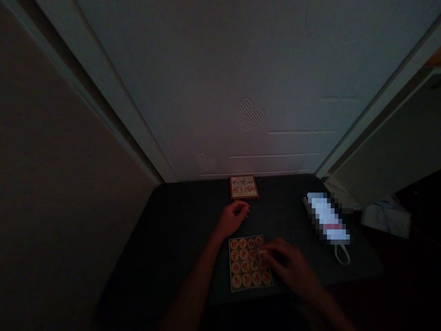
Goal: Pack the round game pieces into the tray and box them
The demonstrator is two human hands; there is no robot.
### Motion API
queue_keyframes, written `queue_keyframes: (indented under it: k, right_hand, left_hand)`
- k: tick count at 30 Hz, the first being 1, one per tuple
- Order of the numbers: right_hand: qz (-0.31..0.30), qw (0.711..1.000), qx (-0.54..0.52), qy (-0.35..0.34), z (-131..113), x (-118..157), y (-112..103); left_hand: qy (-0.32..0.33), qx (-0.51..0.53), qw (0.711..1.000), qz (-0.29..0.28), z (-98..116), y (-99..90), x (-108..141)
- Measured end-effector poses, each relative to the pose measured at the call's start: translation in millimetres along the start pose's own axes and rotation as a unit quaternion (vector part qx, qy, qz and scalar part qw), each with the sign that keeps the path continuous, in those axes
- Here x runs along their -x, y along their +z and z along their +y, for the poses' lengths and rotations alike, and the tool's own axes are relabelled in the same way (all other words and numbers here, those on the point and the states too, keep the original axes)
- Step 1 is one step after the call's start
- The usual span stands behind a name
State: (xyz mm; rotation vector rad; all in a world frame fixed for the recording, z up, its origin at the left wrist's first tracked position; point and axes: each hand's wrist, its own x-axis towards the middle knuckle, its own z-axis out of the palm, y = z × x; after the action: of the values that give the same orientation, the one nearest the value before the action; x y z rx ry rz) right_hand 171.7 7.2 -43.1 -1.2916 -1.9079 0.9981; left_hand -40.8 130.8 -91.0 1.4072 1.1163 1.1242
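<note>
A square tray (230, 271) on the dark table holds rows of round pieces with mostly red characters; one piece (254, 265) has a dark character. Over the tray's right side, my right hand (287, 262) pinches a pale round piece (262, 253) between thumb and fingers. My left hand (236, 217) rests beyond the tray with its fingers curled together; whether anything is inside them is hidden. Just past that hand lies a flat box (244, 187) with printed characters on its lid.
A lit, blurred-out phone (327, 218) with a white loop (342, 255) lies on the right of the dark table (172, 230). Behind the table stands a white panel (220, 92) with embossed hearts. Papers or bags (386, 216) are beyond the right edge.
</note>
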Motion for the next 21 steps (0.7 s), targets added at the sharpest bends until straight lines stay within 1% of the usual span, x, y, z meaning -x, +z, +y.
queue_keyframes:
  k: [2, 6, 15, 21]
  right_hand:
    - [-0.016, 0.999, 0.020, -0.024, -1, 4, 5]
    - [-0.039, 0.996, 0.052, -0.063, 0, 4, 13]
    - [-0.058, 0.986, 0.112, -0.109, 5, 3, 24]
    - [-0.034, 0.986, 0.112, -0.116, 9, 2, 29]
  left_hand:
    - [0.000, 0.002, 1.000, 0.000, 1, 0.2, 0]
    - [-0.001, 0.002, 1.000, 0.004, 2, 0.2, 1]
    - [-0.002, -0.003, 1.000, -0.002, 1, -0.8, 0]
    - [0.000, -0.009, 1.000, -0.009, 1, -2.1, 1]
